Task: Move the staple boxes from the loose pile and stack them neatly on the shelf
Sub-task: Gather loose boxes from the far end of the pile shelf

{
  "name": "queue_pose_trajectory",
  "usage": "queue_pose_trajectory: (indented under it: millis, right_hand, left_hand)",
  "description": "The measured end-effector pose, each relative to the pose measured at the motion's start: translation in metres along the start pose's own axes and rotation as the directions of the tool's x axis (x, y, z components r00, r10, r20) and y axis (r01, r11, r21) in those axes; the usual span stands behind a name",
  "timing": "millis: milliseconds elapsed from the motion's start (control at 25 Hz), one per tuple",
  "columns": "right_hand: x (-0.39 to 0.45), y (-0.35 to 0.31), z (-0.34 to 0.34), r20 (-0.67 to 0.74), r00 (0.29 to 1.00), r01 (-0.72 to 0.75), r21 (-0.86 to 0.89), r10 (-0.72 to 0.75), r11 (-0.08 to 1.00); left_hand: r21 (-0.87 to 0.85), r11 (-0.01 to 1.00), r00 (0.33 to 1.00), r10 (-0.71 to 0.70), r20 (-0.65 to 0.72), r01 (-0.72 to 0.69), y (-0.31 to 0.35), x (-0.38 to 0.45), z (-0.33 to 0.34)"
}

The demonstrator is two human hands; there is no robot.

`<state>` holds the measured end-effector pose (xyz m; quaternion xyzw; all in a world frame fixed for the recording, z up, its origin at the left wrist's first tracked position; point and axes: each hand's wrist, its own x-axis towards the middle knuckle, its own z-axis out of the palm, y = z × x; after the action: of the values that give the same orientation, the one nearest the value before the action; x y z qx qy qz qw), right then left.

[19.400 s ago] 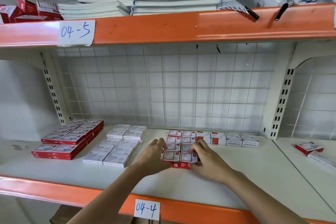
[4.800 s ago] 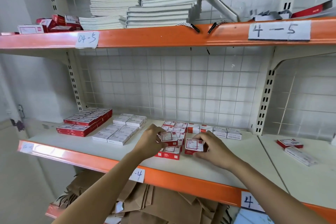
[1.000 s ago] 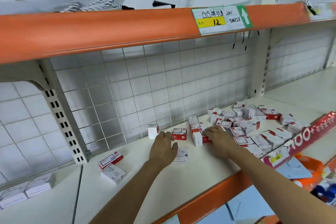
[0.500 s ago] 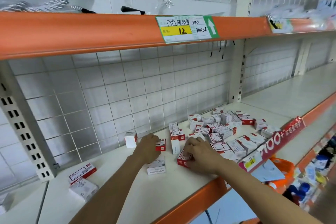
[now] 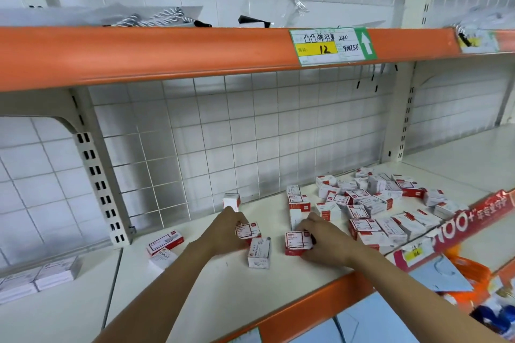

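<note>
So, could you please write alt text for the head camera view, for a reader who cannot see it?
Both hands each grip a small red-and-white staple box on a white shelf: the left hand one box, the right hand another. A loose pile of staple boxes lies to the right, and a white box stands between the hands.

Staple boxes [image 5: 370, 206]: white with red bands and dark-outlined label panels; loose pile mixes white and red faces. Shelf [image 5: 195, 287] surface: cream-white. Shelf front edges [image 5: 167, 56]: orange. Back panel [image 5: 250, 133]: white wire grid, square pattern. Uprights [image 5: 97, 175]: cream with rows of dark slots. Price tag [image 5: 331, 46]: white, yellow strip with black "12", green side with white arrow. Banner strip [image 5: 473, 220]: red, white lettering.
</note>
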<state>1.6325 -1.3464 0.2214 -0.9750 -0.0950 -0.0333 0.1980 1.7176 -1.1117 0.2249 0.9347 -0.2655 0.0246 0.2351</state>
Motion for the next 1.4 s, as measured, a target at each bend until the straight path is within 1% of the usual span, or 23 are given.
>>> queue_pose_trajectory:
  millis: [80,160,280,400,520,680,840,920,1040,1160,1320,1400]
  right_hand:
    - [-0.001,-0.003,0.000,-0.077,0.997,0.023,0.027,-0.020,0.999]
    - [0.000,-0.008,0.001,-0.128,0.991,0.039,0.047,-0.033,0.998]
    - [0.002,-0.015,0.002,-0.171,0.983,0.088,0.087,-0.072,0.992]
    - [0.008,-0.032,0.006,-0.156,0.980,0.146,0.130,-0.125,0.981]
    - [0.018,-0.059,0.016,-0.094,0.983,0.172,0.193,-0.156,0.966]
    - [0.029,-0.094,0.031,-0.062,0.974,0.227,0.220,-0.218,0.949]
    - [0.043,-0.140,0.049,-0.005,0.961,0.267,0.264,-0.275,0.927]
    - [0.049,-0.166,0.059,0.012,0.951,0.294,0.275,-0.309,0.916]
    - [0.057,-0.216,0.077,0.042,0.922,0.361,0.272,-0.386,0.892]
    - [0.064,-0.270,0.097,0.077,0.881,0.440,0.227,-0.466,0.869]
    - [0.073,-0.331,0.123,0.085,0.850,0.494,0.208,-0.519,0.844]
    - [0.077,-0.359,0.136,0.097,0.839,0.507,0.221,-0.536,0.833]
  left_hand:
    - [0.004,0.998,0.991,0.070,-0.114,-0.070,-0.002,-0.009,-0.001]
    - [-0.001,0.994,0.976,0.106,-0.193,-0.108,-0.003,-0.017,-0.004]
    - [-0.018,0.993,0.965,0.108,-0.239,-0.116,-0.004,-0.029,-0.008]
    - [-0.024,0.996,0.967,0.075,-0.242,-0.083,-0.008,-0.043,-0.016]
    - [-0.084,0.996,0.977,-0.018,-0.212,0.000,-0.016,-0.061,-0.030]
    - [-0.167,0.976,0.975,-0.168,-0.146,0.143,-0.033,-0.093,-0.054]
    - [-0.113,0.969,0.968,-0.229,-0.099,0.218,-0.061,-0.131,-0.083]
    - [-0.055,0.969,0.966,-0.245,-0.084,0.241,-0.077,-0.152,-0.097]
    - [-0.018,0.957,0.950,-0.291,-0.116,0.291,-0.109,-0.192,-0.123]
    - [-0.002,0.926,0.913,-0.371,-0.171,0.376,-0.144,-0.237,-0.149]
    - [0.066,0.885,0.869,-0.434,-0.240,0.460,-0.183,-0.290,-0.180]
    - [0.084,0.849,0.831,-0.482,-0.279,0.521,-0.203,-0.315,-0.195]
